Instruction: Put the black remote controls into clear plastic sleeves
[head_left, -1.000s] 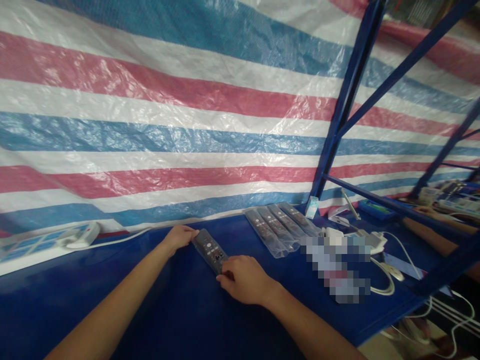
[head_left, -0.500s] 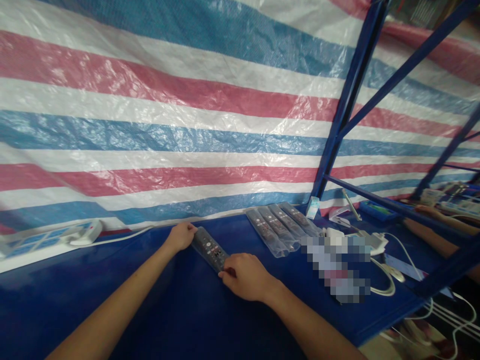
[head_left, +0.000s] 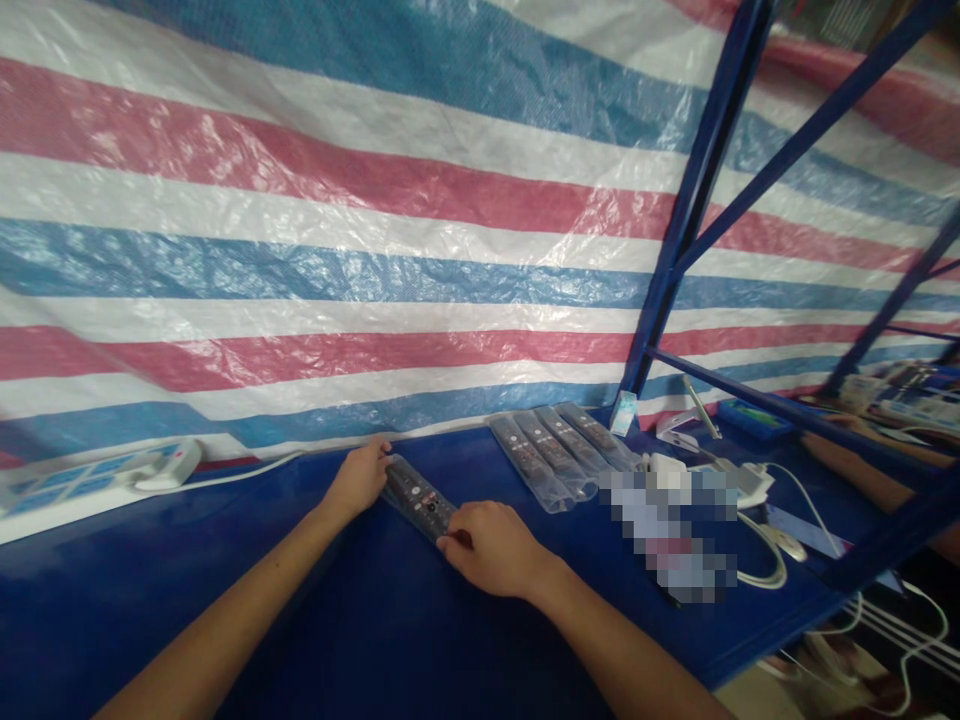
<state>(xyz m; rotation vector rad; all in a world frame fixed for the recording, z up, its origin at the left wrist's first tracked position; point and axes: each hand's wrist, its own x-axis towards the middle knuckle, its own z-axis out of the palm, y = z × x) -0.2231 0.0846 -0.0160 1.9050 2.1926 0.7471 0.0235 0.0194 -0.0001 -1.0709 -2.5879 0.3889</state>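
Head view: striped sheet (head_left: 360, 345) backs the worktop (head_left: 330, 630); its bottom edge sags near the work, so it could catch knuckles if someone reaches deep. Worktop looks smooth, so a bagged part would probably slide if only one end is held. Blue frame (head_left: 679, 250) rises at right, well clear of both hands; low risk. Power strip (head_left: 75, 490) at far left, its white cable (head_left: 240, 474) running along the back toward the left hand; a forearm sweeping that way could drag it. Four bagged remotes (head_left: 546, 455) lie side by side right of the work; a careless right elbow or wrist could skew the row. Right hand (head_left: 495, 548): fingers curled and closed on the near end of the remote (head_left: 420, 495). Left hand (head_left: 358, 482): fingers at its far end, can't tell if pinching or just touching. Remote lies tilted across the worktop between both hands, in a clear bag; pull too hard from one end and the film could crease or tear. Small box (head_left: 624, 413) past the row, out of reach of trouble.
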